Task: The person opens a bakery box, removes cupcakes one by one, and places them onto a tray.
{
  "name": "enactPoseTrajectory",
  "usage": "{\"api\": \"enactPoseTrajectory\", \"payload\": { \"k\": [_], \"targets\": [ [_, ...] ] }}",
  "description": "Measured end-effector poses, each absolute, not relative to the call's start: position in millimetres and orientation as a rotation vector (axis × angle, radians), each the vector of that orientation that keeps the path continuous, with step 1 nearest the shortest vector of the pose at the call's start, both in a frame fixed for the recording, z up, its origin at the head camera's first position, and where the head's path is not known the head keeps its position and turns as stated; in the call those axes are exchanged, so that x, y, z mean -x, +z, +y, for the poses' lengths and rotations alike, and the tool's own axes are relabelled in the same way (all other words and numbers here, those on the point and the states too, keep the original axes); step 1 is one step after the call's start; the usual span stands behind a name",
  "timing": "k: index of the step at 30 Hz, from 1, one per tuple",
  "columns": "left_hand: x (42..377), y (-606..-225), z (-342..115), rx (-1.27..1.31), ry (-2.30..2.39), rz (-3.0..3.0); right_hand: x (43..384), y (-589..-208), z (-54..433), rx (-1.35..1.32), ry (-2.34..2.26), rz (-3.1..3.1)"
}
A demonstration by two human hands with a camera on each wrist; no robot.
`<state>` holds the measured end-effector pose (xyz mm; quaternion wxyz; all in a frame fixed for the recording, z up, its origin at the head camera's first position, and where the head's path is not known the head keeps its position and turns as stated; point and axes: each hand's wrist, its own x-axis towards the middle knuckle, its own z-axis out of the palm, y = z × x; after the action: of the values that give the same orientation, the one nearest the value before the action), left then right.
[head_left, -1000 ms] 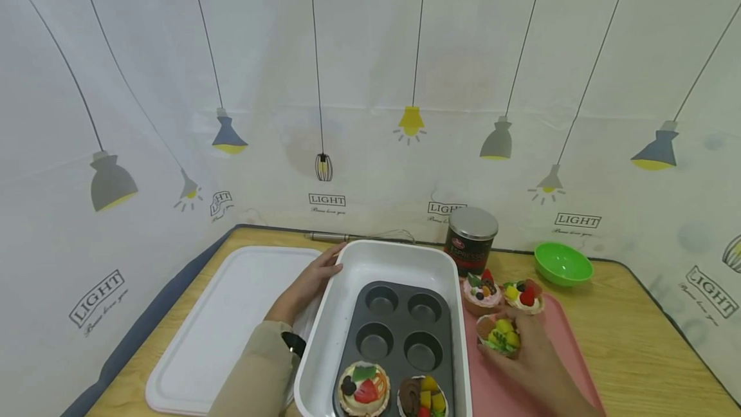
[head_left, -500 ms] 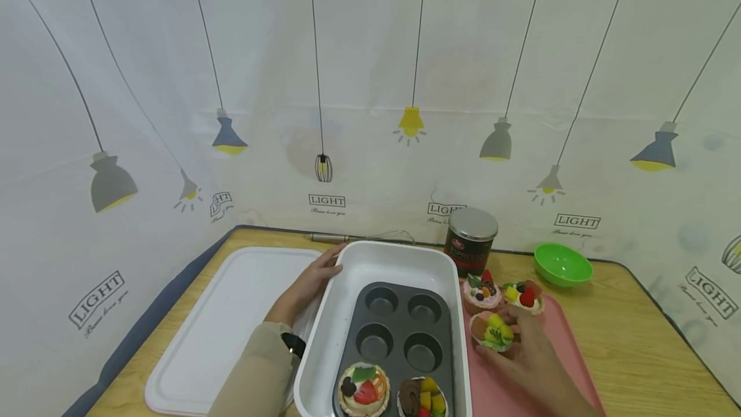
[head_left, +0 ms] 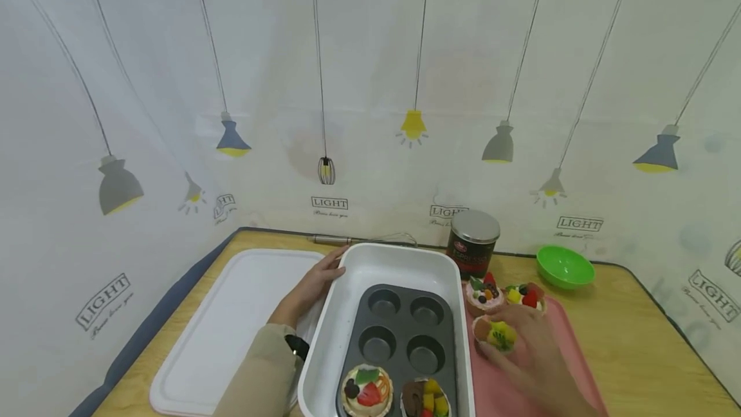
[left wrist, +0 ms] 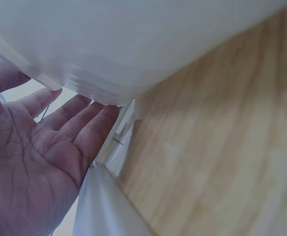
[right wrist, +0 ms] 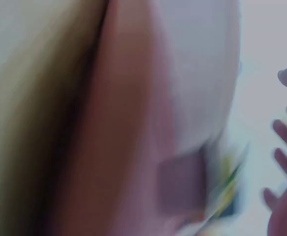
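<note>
My left hand (head_left: 309, 288) rests against the left side of a deep white baking dish (head_left: 330, 320); in the left wrist view its fairly straight fingers touch the dish's outer wall. Inside lies a dark muffin tin (head_left: 399, 340), with a strawberry-topped fruit tart (head_left: 367, 394) and a chocolate-and-mango tart (head_left: 425, 398) in its nearest cups. My right hand (head_left: 535, 346) is around a tart with yellow fruit (head_left: 499, 336) on the pink tray (head_left: 570, 340). In the blurred right wrist view that hand's fingers are spread and apart from things.
Two more fruit tarts, one pink-creamed (head_left: 483, 295), one partly behind my right hand (head_left: 528, 296), stand at the tray's back. Behind are an espresso tin (head_left: 473, 246), a green bowl (head_left: 564, 268) and a whisk (head_left: 332, 239). A white lid-like board (head_left: 231, 320) lies left.
The yellow-fruit tart has shifted slightly left on the pink tray, and my right hand has loosened around it. My left hand stays at the dish. The head view has tilted slightly.
</note>
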<state>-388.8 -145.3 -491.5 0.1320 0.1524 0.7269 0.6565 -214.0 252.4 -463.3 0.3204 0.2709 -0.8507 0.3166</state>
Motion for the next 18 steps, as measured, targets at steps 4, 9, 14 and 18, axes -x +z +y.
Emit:
{"api": "enactPoseTrajectory", "payload": {
  "k": [4, 9, 14, 18],
  "targets": [
    [391, -492, -145, -0.429, 1.917, 2.121, 199, -438, 204, -1.09, 0.87, -2.287],
    [389, -496, -143, -0.422, 1.951, 2.099, 194, -438, 145, -1.34, 1.04, -2.64],
    [389, -496, -143, -0.459, 1.923, 2.105, 206, -451, 117, -1.425, 0.79, -2.877],
    [388, -494, -144, -0.45, 1.929, 2.122, 211, -454, 111, -1.414, 0.588, -2.877]
  ]
}}
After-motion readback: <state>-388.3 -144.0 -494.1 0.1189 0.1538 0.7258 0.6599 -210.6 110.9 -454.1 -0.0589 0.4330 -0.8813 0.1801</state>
